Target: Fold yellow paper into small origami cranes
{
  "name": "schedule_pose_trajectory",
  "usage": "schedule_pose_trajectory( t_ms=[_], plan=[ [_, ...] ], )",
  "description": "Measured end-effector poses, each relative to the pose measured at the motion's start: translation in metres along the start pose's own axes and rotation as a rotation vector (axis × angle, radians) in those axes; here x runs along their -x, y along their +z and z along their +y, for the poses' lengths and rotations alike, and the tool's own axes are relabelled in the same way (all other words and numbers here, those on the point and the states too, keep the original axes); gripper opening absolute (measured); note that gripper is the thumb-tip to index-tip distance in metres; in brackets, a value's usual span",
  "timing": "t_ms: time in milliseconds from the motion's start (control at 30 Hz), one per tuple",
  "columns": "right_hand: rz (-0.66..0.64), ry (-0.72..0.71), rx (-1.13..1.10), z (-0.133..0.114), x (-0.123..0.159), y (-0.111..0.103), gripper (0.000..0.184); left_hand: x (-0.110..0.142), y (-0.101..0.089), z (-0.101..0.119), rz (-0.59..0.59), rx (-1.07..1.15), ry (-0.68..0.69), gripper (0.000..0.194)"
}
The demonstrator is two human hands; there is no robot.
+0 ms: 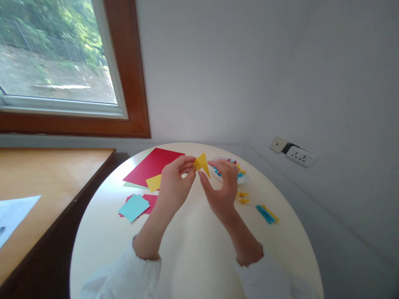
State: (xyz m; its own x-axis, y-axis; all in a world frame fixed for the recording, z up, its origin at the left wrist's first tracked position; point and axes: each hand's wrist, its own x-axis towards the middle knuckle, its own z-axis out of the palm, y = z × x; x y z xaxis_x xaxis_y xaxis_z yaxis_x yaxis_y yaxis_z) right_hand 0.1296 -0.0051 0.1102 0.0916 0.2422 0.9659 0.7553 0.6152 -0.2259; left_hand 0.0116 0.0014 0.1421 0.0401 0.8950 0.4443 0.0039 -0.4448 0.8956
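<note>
The left hand pinches a small, pointed piece of folded yellow paper above the round, cream-white tabletop, probably at one end to leave its points exposed. The right hand holds thumb and fingers apart beside it; contact is unclear. Flat light-blue paper squares lie near the left forearm, seemingly for easy reach.

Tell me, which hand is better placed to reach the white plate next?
Probably the right hand: it is nearer the white plate, with its thumb and fingertips apart. The left hand is farther off and pinches the folded yellow paper.
</note>
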Motion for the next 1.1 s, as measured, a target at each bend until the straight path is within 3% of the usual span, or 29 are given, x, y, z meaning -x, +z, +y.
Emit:
schedule_pose_trajectory(
  t_ms=[200, 367, 767, 933, 1100],
  plan=[
    [-0.011, 0.011, -0.013, 0.000, 0.001, -0.001, 0.014, 0.005, -0.002, 0.007, -0.023, -0.290, 0.091, 0.015],
    [-0.018, 0.017, -0.093, 0.001, 0.000, -0.002, 0.010, 0.007, -0.004, 0.014, -0.060, -0.396, 0.141, 0.015],
    [-0.304, -0.010, -0.291, -0.003, -0.011, -0.015, 0.012, 0.005, -0.029, 0.023, -0.220, -0.383, 0.115, 0.012],
    [-0.295, -0.030, -0.305, 0.001, -0.016, -0.016, 0.012, 0.004, -0.035, 0.026, -0.269, -0.394, 0.103, 0.013],
    [-0.289, 0.043, -0.367, 0.000, -0.013, -0.015, 0.009, 0.002, -0.036, 0.025, -0.267, -0.425, 0.103, 0.013]
  ],
)
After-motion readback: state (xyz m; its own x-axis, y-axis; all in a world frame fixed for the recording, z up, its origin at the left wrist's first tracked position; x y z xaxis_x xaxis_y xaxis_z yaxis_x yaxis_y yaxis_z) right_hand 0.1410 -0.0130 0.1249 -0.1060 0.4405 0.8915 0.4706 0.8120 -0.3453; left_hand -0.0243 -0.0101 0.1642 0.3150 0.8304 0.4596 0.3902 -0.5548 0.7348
